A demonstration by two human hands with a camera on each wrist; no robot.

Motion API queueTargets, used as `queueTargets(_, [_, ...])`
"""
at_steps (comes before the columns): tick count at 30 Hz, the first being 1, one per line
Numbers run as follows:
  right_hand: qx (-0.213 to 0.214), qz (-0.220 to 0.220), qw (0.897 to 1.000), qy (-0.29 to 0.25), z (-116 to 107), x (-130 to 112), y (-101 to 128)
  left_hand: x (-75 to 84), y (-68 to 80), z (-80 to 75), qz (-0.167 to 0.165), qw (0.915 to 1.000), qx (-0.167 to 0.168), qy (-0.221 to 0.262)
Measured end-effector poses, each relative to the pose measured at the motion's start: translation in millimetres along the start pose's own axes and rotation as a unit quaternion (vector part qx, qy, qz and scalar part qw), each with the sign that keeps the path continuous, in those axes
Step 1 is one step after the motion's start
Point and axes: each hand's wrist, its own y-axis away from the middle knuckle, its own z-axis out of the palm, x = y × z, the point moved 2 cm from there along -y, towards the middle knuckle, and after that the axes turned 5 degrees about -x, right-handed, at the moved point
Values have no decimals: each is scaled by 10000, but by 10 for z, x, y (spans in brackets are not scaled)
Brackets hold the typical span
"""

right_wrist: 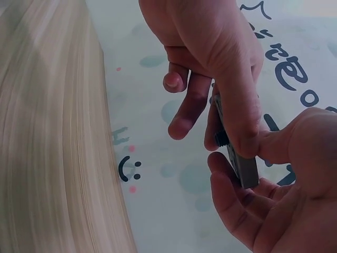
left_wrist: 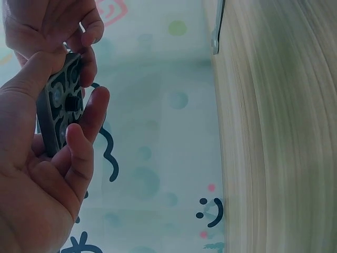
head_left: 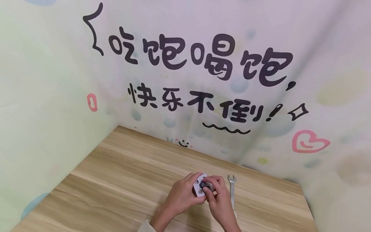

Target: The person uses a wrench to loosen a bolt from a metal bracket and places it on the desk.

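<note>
Open tabletop left of the wrench

Wrench [head_left: 232,193] lies just right of both hands; wooden table [head_left: 121,174] left of it bare to the wall [head_left: 43,129]; back wall near behind.

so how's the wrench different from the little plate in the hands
The wrench lies flat on the table, untouched; the plate is held up off it, gripped by the left hand while the right hand pinches a dark bolt on it. The wrench is long and thin; the plate is short and squarish with holes. Both look like grey metal.
</note>
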Motion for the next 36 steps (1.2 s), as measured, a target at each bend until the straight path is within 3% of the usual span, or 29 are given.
queueTargets(6, [-23,-33,10000,-2,-4,-3,-5,-6,-3,1,0,10000,-12,9])
queueTargets(15, [-347,446,9937,-968,-33,-20,27,-3,-2,-4,-94,9999,39,14])
queueTargets(24, [150,1107,9910,-744,22,-35,21,26,-19,-4,-108,9998,149,-126])
queueTargets(30, [289,1476,9841,-943,49,-60,38,44,7,24,-97,9997,184,-107])
queueTargets(36, [356,1536,9828,-965,48,-76,33,56,5,38,-77,9998,182,-100])
